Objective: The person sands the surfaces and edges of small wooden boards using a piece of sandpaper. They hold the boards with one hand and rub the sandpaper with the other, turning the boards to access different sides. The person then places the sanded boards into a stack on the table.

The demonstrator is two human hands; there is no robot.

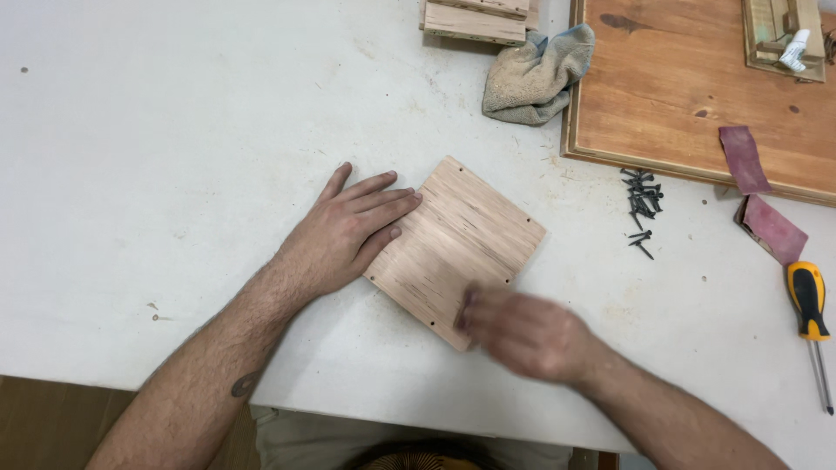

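A square piece of light plywood (457, 235) with small holes near its edges lies flat on the white table (174, 130), turned like a diamond. My left hand (348, 231) rests flat with fingers together, its fingertips pressing on the board's left edge. My right hand (522, 331) is blurred by motion over the board's near corner, fingers curled; something dark shows at its fingertips, too blurred to name.
A pile of black screws (643, 202) lies right of the board. Sandpaper pieces (759, 196) and a yellow-handled screwdriver (812, 322) are at the right. A grey rag (535, 74), wood blocks (477, 17) and a brown wooden panel (688, 87) sit at the back.
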